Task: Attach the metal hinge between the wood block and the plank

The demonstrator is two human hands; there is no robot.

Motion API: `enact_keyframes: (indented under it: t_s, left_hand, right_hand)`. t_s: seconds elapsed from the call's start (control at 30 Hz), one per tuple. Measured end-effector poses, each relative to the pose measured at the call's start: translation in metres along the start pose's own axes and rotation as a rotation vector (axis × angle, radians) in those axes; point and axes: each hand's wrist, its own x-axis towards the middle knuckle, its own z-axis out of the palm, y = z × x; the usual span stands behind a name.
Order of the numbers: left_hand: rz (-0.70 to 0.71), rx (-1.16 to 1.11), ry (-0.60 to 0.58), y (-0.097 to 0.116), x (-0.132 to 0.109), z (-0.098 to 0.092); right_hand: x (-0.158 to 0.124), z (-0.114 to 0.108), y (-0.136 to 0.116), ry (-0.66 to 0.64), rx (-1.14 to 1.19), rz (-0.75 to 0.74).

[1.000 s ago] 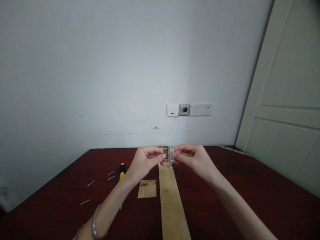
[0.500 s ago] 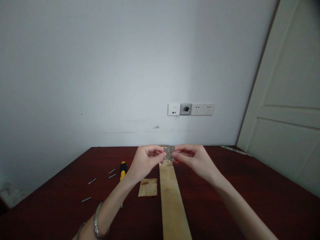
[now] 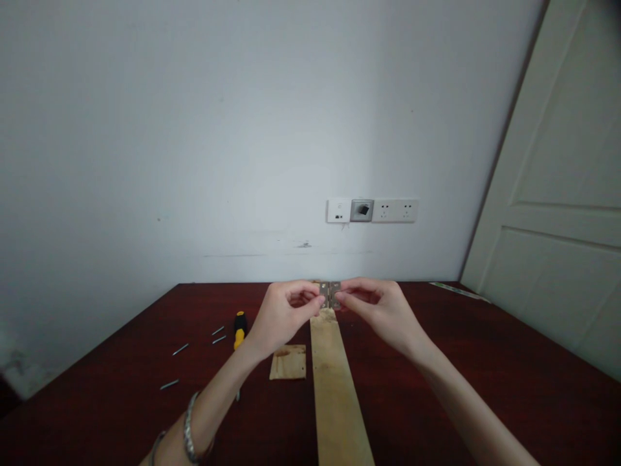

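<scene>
A small metal hinge (image 3: 330,294) with screw holes is spread flat between my two hands, its pin upright in the middle. My left hand (image 3: 287,314) pinches the left leaf between thumb and fingers. The right leaf is pinched the same way by my right hand (image 3: 377,307). Behind and below the hinge, a long wooden board (image 3: 336,388) runs along the table towards me; my hands hide part of its far end. A small square piece of wood (image 3: 288,362) lies left of the board.
On the dark red table (image 3: 436,375), a yellow and black screwdriver (image 3: 240,327) lies partly behind my left forearm. Several screws or nails, among them one screw (image 3: 180,349), are scattered further left. A thin strip (image 3: 458,291) lies at the far right. Wall sockets (image 3: 394,210) are behind.
The view has shifted very slightly. Both hands still hold the hinge, with no clear change in grip.
</scene>
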Motion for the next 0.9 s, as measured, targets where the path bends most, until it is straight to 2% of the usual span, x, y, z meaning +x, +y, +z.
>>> enact_keyframes:
  t_s: [0.17, 0.33, 0.6, 0.9]
  left_hand:
    - [0.036, 0.009, 0.028, -0.0023, 0.0003, 0.0006]
    - [0.063, 0.015, 0.078, -0.0047, 0.0006, 0.0031]
    - [0.052, -0.022, 0.093, -0.0043, -0.0005, 0.0058]
    - [0.056, -0.052, 0.08, 0.0005, -0.0001, 0.0078]
  right_hand:
    - [-0.0002, -0.0009, -0.001, 0.009, 0.005, 0.005]
    - [0.0004, -0.0045, 0.0023, -0.072, 0.098, 0.016]
    - [0.0018, -0.0042, 0.0064, -0.129, 0.126, -0.033]
    - [-0.0024, -0.0016, 0.008, -0.055, -0.104, -0.151]
